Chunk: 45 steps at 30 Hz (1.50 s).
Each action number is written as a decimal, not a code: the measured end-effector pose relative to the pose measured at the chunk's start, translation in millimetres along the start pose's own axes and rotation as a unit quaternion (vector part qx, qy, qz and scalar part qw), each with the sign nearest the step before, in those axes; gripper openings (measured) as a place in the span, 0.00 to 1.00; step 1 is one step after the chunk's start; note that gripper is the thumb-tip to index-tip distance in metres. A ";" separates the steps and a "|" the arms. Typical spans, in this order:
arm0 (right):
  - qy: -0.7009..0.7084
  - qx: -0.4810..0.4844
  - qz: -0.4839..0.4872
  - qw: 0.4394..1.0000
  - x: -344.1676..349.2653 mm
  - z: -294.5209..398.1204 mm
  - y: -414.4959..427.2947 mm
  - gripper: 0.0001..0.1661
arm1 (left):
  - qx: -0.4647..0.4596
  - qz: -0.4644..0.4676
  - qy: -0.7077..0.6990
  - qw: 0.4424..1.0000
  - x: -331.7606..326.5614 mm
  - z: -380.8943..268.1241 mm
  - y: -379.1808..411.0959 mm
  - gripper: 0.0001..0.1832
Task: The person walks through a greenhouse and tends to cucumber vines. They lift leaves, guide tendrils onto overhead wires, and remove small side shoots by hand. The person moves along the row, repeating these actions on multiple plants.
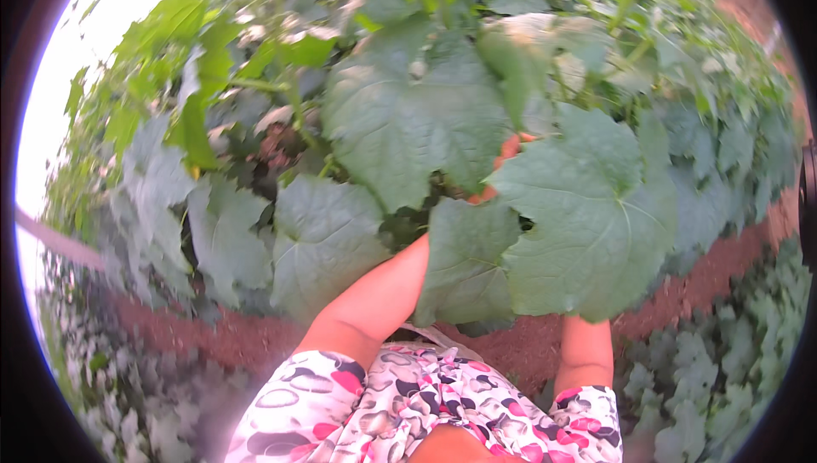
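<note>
My left forearm reaches up between broad, lobed green leaves of a vine-like crop. Parts of a hand, in line with that forearm and seemingly my left hand (508, 151), show through gaps beside a large leaf (415, 118). Its grip is hidden by foliage. On the right, my other forearm rises behind another large leaf (587, 220), which hides my right hand completely. A smaller leaf (472, 265) hangs between the forearms, and one more leaf (329, 233) lies left of the left forearm. What either hand touches cannot be seen.
Dense foliage with stems (297, 99) spreads across the view ahead. A strip of reddish-brown soil (210, 335) runs between this growth and more low leafy plants (689, 393) at lower right and lower left. Pale material (440, 336) shows at my waist.
</note>
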State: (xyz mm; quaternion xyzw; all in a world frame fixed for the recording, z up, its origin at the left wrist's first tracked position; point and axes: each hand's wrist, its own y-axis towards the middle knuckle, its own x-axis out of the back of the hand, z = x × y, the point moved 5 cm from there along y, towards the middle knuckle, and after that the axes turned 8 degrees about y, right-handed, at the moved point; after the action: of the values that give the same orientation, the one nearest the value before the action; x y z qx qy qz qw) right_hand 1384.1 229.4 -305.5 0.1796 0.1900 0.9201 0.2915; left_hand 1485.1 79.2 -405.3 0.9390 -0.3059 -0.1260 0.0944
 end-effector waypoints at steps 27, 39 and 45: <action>-0.060 -0.314 0.544 0.776 -368.4 70.1 -372.4 0.17 | 0.422 0.204 0.394 0.791 383.4 3.8 -630.9 0.24; 0.034 0.247 0.113 0.962 -567.5 337.4 -174.9 0.27 | 0.258 0.138 0.152 0.944 467.0 -264.5 -515.3 0.19; 0.181 0.218 0.354 0.891 -648.4 318.3 -229.6 0.33 | -0.166 -0.131 0.102 0.972 517.1 -416.4 -384.0 0.18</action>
State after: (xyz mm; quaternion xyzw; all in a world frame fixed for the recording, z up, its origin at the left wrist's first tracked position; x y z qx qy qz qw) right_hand 2128.5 89.4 -277.5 0.1246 0.3591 0.9143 -0.1399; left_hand 2223.0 116.8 -199.7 0.9500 -0.1437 -0.0902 0.2622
